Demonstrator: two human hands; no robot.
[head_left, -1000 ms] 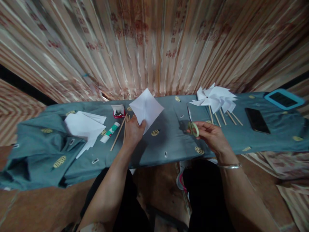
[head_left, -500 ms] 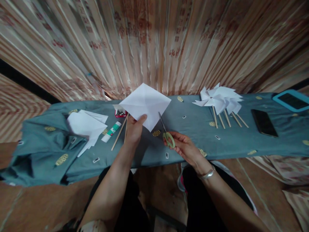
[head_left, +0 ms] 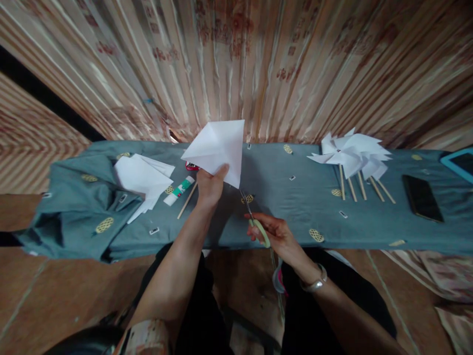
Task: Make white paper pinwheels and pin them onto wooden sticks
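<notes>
My left hand [head_left: 211, 186] pinches a creased white sheet of paper [head_left: 219, 143] near its lower edge, with the thumb on top. The sheet is raised above the cloth-covered table [head_left: 281, 212]. In my right hand [head_left: 271, 230] is a pair of scissors [head_left: 260, 231] with pale green handles; the fingers are in the loops. Its blades point up and away, with their tips close to the paper's lower right corner. Whether the tips touch the paper I cannot tell. A glue stick [head_left: 179, 191] and a wooden stick [head_left: 187, 201] lie left of my left hand.
Folded white papers [head_left: 144, 177] lie at the left. Behind the held sheet a small red box [head_left: 192, 166] is partly hidden. Several paper pinwheels [head_left: 354, 155] on sticks rest at the right, near a black phone [head_left: 422, 198] and a blue-framed tablet [head_left: 460, 165]. A striped curtain [head_left: 258, 74] hangs behind.
The paper has turned in my left hand, from a diamond stance to a more upright right edge. The scissors have moved lower, toward me. The whole view has shifted slightly.
</notes>
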